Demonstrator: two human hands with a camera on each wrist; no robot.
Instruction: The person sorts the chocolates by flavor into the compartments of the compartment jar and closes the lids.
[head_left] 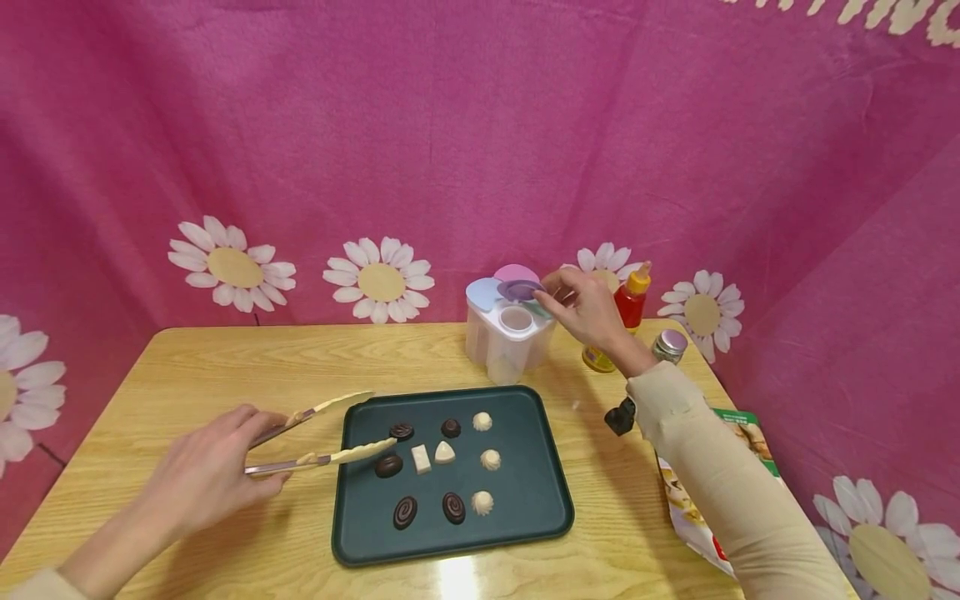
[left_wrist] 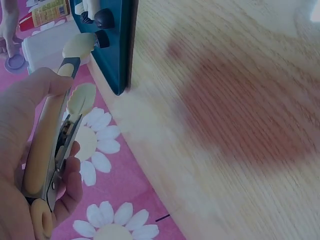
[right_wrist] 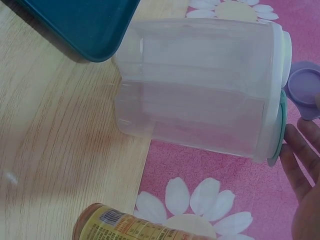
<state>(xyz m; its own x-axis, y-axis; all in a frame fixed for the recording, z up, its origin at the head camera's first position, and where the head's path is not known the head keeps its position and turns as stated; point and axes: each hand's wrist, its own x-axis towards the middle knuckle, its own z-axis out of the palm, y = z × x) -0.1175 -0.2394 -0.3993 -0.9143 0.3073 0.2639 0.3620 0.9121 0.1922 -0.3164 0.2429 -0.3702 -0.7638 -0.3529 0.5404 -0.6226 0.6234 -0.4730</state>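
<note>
Dark green tray point(head_left: 525, 492) with chocolates is set on the wooden table point(head_left: 225, 358). Clear container point(head_left: 510, 337) stands behind it; its purple lid flap point(head_left: 519, 289) is pinched by right hand point(head_left: 588, 312). Tongs point(head_left: 322, 442), jaws apart, are gripped by left hand point(head_left: 202, 475) at the tray's left edge.

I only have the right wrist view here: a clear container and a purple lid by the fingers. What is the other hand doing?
Observer: The left hand holds tongs, their tips over the edge of the green tray.
Reviewer: Anything on that tray?
Observer: Ten small chocolates, dark and white, such as a swirled dark one.
Reviewer: Is the container open?
Observer: Yes; the purple lid is flipped up under the right hand, exposing one round opening of the container.
</note>
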